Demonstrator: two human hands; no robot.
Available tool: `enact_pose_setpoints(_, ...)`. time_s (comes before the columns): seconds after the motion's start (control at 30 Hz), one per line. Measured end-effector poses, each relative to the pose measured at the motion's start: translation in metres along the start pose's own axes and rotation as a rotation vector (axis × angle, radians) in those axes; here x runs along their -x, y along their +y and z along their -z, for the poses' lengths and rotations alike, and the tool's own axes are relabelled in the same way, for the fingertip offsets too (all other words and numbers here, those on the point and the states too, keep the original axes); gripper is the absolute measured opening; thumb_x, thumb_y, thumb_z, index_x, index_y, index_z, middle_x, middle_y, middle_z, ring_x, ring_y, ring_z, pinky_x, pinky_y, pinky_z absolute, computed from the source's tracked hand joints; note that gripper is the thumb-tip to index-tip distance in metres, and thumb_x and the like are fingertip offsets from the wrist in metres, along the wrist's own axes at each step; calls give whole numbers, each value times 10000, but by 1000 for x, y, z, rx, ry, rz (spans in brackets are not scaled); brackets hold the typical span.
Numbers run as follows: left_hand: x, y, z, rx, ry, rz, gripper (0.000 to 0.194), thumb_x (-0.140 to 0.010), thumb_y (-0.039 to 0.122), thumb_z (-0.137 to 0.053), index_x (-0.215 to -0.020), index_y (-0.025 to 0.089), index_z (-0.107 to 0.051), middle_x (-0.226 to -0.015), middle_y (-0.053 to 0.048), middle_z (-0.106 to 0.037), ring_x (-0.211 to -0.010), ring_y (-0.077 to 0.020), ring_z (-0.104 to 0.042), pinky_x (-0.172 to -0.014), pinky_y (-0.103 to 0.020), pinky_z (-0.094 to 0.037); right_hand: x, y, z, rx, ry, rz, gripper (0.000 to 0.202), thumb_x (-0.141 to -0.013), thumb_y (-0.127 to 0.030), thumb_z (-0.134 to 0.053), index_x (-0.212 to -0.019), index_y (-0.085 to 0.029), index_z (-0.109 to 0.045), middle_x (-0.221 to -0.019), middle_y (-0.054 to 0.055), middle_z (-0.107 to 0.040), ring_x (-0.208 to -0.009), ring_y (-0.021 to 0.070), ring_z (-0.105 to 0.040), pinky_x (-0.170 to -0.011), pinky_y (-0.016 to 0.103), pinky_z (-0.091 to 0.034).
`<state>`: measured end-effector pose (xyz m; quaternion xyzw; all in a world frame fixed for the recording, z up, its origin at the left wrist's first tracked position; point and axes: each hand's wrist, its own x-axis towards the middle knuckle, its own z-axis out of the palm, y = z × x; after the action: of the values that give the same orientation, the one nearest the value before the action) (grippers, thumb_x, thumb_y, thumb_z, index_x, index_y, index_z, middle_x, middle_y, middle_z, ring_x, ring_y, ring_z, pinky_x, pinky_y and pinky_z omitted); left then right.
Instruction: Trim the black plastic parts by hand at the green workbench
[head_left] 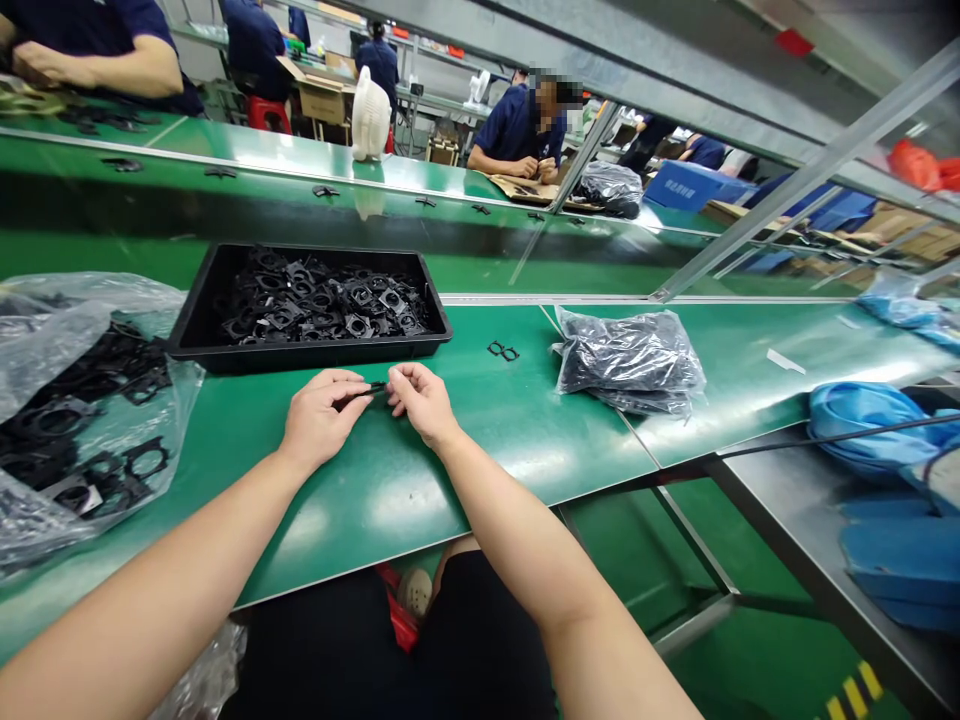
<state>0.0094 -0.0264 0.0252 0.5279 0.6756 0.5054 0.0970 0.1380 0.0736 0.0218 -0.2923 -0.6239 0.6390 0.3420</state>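
My left hand (316, 418) pinches a small dark plastic part (369, 389) between thumb and fingers, above the green tabletop (390, 475). At the part's right end, my right hand (424, 402) is closed, its thumb and fingertips pressed together on it. The part is seen nearly edge-on and my fingers cover much of it, so its full shape is hidden. Just beyond my hands stands a black tray (315, 354) heaped with black ring-shaped plastic parts (322, 297). A joined pair of black rings (503, 351) lies flat to the right of the tray.
An open clear bag (56, 345) of black parts lies at the left. Sealed plastic bags (630, 358) of dark parts rest at the right. Small parts (325, 191) are spaced along the strip behind the tray. A co-worker (517, 130) sits across; a metal post (795, 180) slants at right.
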Motion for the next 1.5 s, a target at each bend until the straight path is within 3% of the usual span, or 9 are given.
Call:
enact_pose_setpoints(0.23,0,-1,-4,364,29,131,316,-689,296,-665,-986,187,-677,-1212,-99,-560,-917,-195,-623,-842,-338,-512,-2,0,1,-152,-79,-104,424,-585,-351,-777,-907,-164,-576,-585,-54,-601,-497,77,-564,-458,179,-451)
enact_pose_setpoints(0.43,-8,-4,-5,643,-17,421,539,-643,324,-740,-1120,135,-574,-910,-76,-680,-771,-160,-636,-763,-346,-521,-4,-1,4,-128,-75,-136,306,-572,-310,-771,-779,-137,-627,-608,-23,-621,-506,76,-567,-443,176,-437)
enact_pose_setpoints(0.73,-9,-11,-4,611,-116,465,407,-528,252,-783,-824,165,-518,-753,-18,-655,-662,-135,-616,-667,-295,-489,-2,-4,9,10,-156,-191,292,-574,-326,-771,-713,-122,-615,-525,-24,-605,-414,62,-521,-389,167,-407)
enact_pose_setpoints(0.83,-9,-13,-3,608,-115,458,403,-557,259,-751,-872,163,-518,-775,-23,-640,-636,-127,-598,-637,-287,-480,-6,-4,7,30,-151,-232,288,-574,-319,-777,-705,-124,-611,-505,-27,-599,-401,63,-517,-380,164,-408)
enact_pose_setpoints(1.0,-13,-20,-2,558,101,363,474,-611,294,-710,-1029,151,-537,-993,-85,-621,-734,-136,-608,-729,-320,-495,-30,-33,6,134,-215,-408,238,-590,-238,-793,-643,-117,-595,-514,-3,-596,-406,77,-529,-363,171,-404)
enact_pose_setpoints(1.17,-16,-30,-2,503,201,410,453,-658,395,-678,-1020,147,-564,-961,-90,-642,-736,-159,-610,-665,-307,-498,-60,-68,0,-44,116,-80,244,-795,-397,-623,-898,-178,-591,-833,26,-681,-524,69,-576,-476,195,-472)
enact_pose_setpoints(1.27,-15,-33,-2,463,162,420,448,-655,400,-677,-1013,151,-579,-940,-85,-657,-729,-164,-619,-658,-305,-501,-60,-58,11,335,316,67,236,-811,-388,-585,-929,-184,-601,-822,31,-666,-590,106,-585,-578,251,-505)
enact_pose_setpoints(1.4,-14,-33,-2,428,122,421,435,-653,386,-668,-1009,150,-588,-916,-85,-667,-741,-175,-631,-665,-308,-505,-41,-22,66,973,529,235,228,-834,-292,-537,-1000,-169,-635,-969,86,-645,-912,191,-593,-870,337,-470)
enact_pose_setpoints(1.5,-13,-33,-2,385,113,412,428,-655,390,-657,-1007,154,-595,-913,-83,-672,-745,-179,-634,-670,-313,-510,-27,-5,118,1267,629,141,315,-851,-239,-491,-1131,-152,-608,-1177,141,-571,-1105,248,-514,-965,378,-406)
